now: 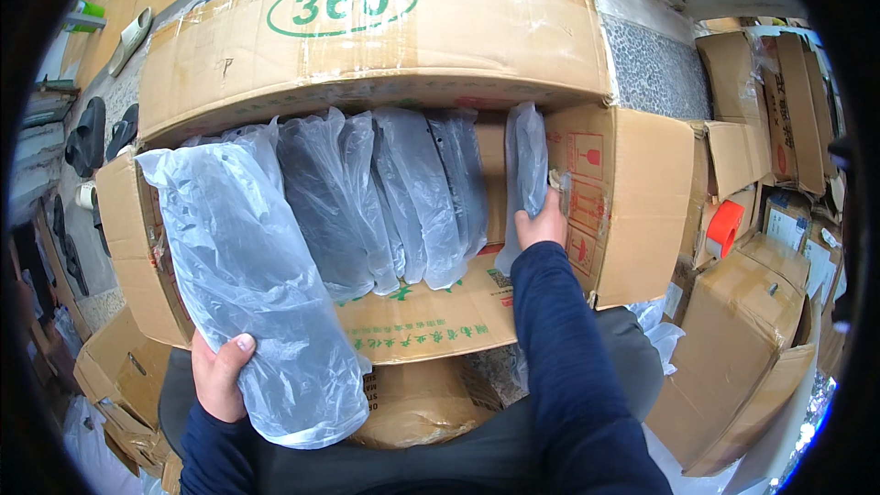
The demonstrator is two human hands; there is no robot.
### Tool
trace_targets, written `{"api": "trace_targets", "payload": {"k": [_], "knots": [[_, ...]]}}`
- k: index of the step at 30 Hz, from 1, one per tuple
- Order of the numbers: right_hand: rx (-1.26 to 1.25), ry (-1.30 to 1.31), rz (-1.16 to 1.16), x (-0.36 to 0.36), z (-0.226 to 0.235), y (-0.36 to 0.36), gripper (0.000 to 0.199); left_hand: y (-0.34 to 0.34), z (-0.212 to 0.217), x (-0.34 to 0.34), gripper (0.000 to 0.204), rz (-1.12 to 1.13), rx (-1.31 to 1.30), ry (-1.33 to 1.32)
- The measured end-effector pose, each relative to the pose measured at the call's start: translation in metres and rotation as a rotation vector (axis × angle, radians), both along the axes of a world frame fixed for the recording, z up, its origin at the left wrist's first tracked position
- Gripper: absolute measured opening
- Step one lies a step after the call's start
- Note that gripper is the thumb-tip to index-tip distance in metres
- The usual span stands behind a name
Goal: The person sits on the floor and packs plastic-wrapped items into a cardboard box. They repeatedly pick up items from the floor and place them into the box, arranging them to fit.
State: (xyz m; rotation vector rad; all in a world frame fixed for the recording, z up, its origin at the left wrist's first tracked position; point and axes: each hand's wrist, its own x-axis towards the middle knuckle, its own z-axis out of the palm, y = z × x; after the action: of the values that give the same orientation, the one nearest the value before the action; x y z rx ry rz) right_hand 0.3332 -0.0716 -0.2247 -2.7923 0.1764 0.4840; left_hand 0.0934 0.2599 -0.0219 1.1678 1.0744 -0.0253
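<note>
Bagged item (261,284), left hand (223,371) gripping its lower left edge

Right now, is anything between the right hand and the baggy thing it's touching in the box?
Nothing visible: the right hand touches the plastic-wrapped packet near the right end of the cardboard box. The row of other wrapped packets stands to its left, out of the way.
</note>
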Motion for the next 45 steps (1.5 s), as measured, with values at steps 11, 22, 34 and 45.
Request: {"api": "trace_targets", "payload": {"k": [11, 22, 34, 45], "knots": [[0.232, 0.076, 0.487, 0.011, -0.046, 0.081, 0.034, -0.001, 0.007, 0.000, 0.072, 0.061, 0.014, 0.088], [0.078, 0.383, 0.092, -0.008, -0.110, 0.073, 0.107, -0.009, 0.001, 0.008, 0.072, 0.055, 0.015, 0.061], [-0.192, 0.195, 0.047, 0.014, -0.008, 0.059, 0.080, -0.005, 0.004, 0.003, 0.069, 0.045, 0.019, 0.030], [-0.123, -0.291, 0.575, -0.019, -0.034, 0.089, 0.074, -0.002, 0.010, 0.003, 0.067, 0.071, -0.007, 0.038]]}}
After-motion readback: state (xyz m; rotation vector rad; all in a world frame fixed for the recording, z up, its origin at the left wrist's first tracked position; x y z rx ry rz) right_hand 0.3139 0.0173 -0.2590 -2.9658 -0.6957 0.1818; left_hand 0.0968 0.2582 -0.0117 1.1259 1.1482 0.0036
